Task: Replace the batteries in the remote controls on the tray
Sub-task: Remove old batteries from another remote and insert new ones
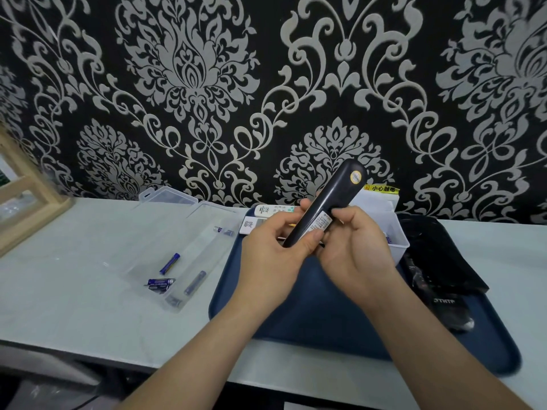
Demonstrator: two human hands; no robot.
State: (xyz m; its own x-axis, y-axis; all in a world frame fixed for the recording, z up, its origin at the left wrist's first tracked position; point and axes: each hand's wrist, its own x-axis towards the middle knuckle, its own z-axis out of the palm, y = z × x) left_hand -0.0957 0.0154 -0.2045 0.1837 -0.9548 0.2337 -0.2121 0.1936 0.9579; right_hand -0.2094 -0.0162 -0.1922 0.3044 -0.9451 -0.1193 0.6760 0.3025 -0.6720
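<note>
I hold a long black remote tilted upward above the dark blue tray, its back with a white label and a round gold sticker facing me. My left hand grips its lower end, thumb on the label. My right hand grips the same end from the right, fingers curled round it. Two white remotes lie at the tray's far edge. Another black remote lies on the tray's right side. Several blue batteries lie loose in an open clear plastic case on the left.
A white plastic bin stands at the tray's back right, with a black bag beside it. A wooden frame stands at the far left. The pale table ends at a patterned wall.
</note>
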